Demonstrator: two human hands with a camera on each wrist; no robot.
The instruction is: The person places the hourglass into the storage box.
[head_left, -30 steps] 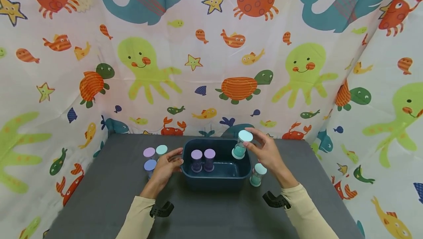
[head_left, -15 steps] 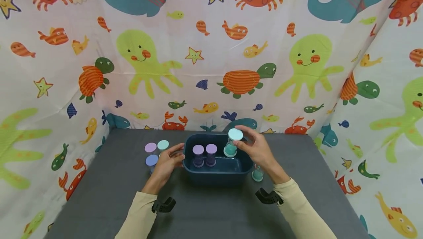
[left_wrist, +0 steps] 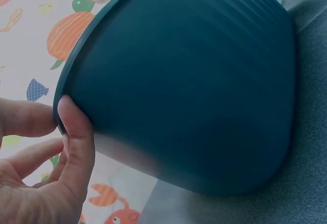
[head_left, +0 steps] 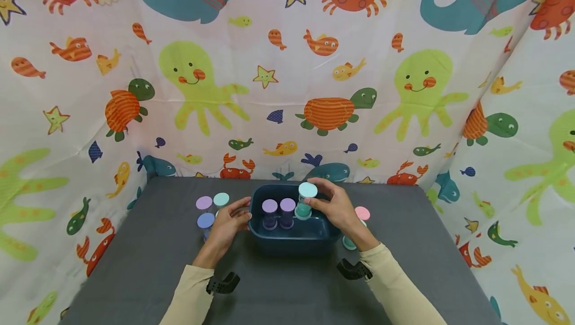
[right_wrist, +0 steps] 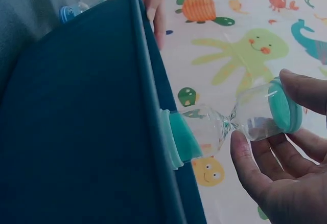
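Observation:
My right hand (head_left: 336, 210) holds a sand timer (head_left: 308, 190) with mint-green ends between thumb and fingers. In the right wrist view this sand timer's lower end, with green sand in it, is just at the bin's rim. Two purple-topped sand timers (head_left: 269, 207) stand upright side by side inside the dark blue plastic bin (head_left: 292, 246). At the bin's left end, my left hand (head_left: 227, 222) pinches the rim, its thumb on the outer wall in the left wrist view.
Left of the bin stand a purple-topped sand timer (head_left: 204, 203), a mint-topped one (head_left: 221, 199) and a blue-topped one (head_left: 206, 221). On the right, a pink-topped timer (head_left: 362, 213) and a green one (head_left: 349, 243) are partly hidden by my right arm. Behind hangs a patterned curtain (head_left: 278, 155).
My right hand has carried the mint-green sand timer leftward over the bin, closer to the purple-topped pair. My left hand keeps its grip on the rim. The head view has tilted slightly.

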